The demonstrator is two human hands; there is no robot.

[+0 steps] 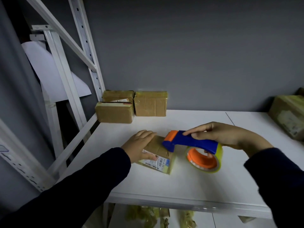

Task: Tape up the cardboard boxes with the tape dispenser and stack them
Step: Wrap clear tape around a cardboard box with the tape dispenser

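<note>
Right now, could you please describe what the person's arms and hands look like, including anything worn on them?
Both arms are covered by long, plain dark navy sleeves that end at the wrists: the left sleeve and the right sleeve match, with no visible markings. The left hand and right hand are bare, with no gloves, rings or watch showing.

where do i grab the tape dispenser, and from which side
Grip the tape dispenser by its blue handle, from above and the right, as the right hand does: it is long and narrow, the front end rests on the box, and the tape roll fills the rear.
</note>
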